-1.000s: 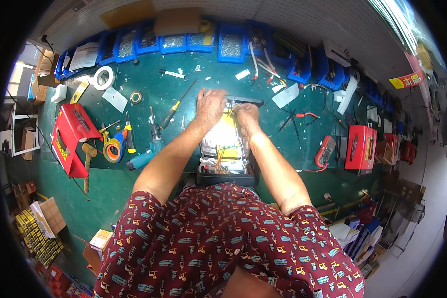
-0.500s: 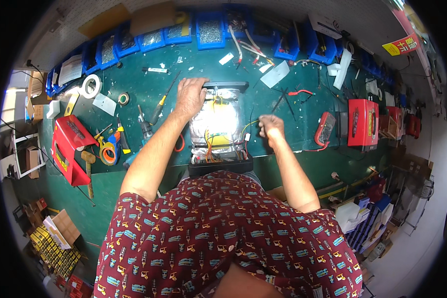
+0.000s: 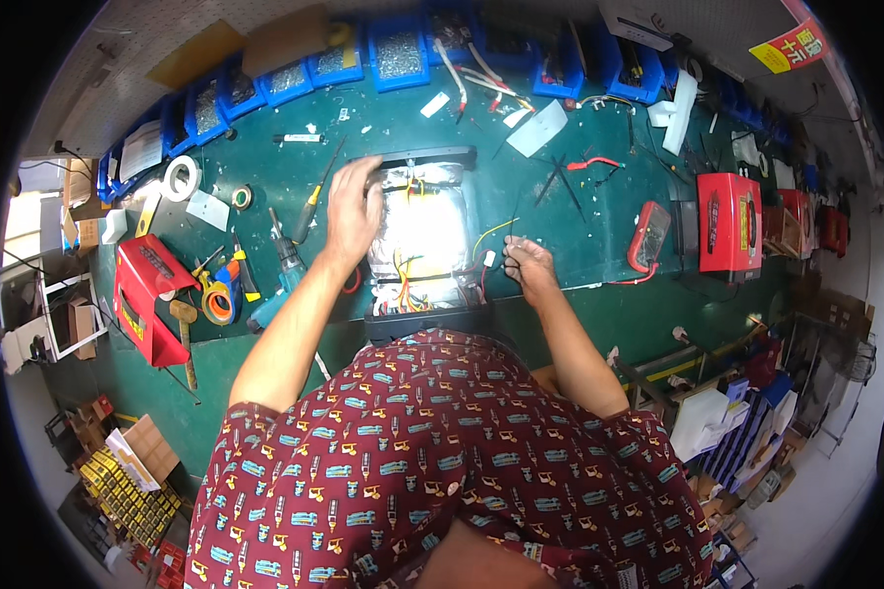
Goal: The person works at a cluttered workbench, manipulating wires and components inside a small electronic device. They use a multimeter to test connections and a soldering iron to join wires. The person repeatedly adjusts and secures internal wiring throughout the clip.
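Note:
A device with a shiny silver interior (image 3: 423, 228) and a black end panel (image 3: 432, 155) lies before me, its middle washed out by glare. Along its left side, my left hand (image 3: 356, 208) has its fingers stretched out, their tips by the panel's left end. To the device's right, my right hand (image 3: 530, 267) is closed, thumb and fingertips together; anything between them is too small to make out. A yellow wire (image 3: 491, 232) sticks out from the device, its free end just above that hand. More coloured wires (image 3: 403, 280) bunch near the front black panel (image 3: 427, 322).
Left are a screwdriver (image 3: 309, 211), a drill (image 3: 288, 257), a tape roll (image 3: 218, 302), a mallet (image 3: 184, 324) and a red metal cover (image 3: 145, 294). Right are a red multimeter (image 3: 649, 236) and a red-cased unit (image 3: 730, 226). Blue bins (image 3: 398, 55) line the back.
My left hand has slid off the top of the end panel to the device's left side. My right hand has moved slightly lower, and the yellow wire's free end now stands above it.

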A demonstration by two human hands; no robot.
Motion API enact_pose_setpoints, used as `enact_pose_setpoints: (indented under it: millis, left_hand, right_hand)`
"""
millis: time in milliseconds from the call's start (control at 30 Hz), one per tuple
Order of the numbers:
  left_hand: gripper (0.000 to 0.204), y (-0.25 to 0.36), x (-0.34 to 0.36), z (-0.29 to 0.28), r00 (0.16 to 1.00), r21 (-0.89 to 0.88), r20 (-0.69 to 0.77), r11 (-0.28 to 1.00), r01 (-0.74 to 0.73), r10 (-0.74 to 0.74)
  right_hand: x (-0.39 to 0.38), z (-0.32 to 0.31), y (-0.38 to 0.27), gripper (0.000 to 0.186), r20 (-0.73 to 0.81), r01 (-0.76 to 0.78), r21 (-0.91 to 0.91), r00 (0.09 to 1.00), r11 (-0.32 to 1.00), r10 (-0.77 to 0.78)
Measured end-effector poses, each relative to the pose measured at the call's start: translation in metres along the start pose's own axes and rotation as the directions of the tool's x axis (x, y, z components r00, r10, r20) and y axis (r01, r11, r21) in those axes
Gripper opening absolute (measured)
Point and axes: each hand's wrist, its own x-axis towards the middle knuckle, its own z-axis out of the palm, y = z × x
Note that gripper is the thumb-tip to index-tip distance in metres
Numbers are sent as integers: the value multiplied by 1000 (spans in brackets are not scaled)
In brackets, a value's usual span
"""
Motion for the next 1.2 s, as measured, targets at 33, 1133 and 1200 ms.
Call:
enact_pose_setpoints:
  millis: [33,1133,1200]
  left_hand:
    - [35,13,-10,-4,1000,2,12,1000,23,-23]
    - [22,47,-26,29,792,-705,134,505,498,-595]
    - [19,35,-21,25,761,-644,54,561,521,-646]
  right_hand:
    - [1,-1,1,10,-11,24,-17,1000,1000,-25]
    - [-38,122,-63,26,713,507,-405,696,761,-84]
    - [-43,136,-58,26,751,559,-425,657,712,-68]
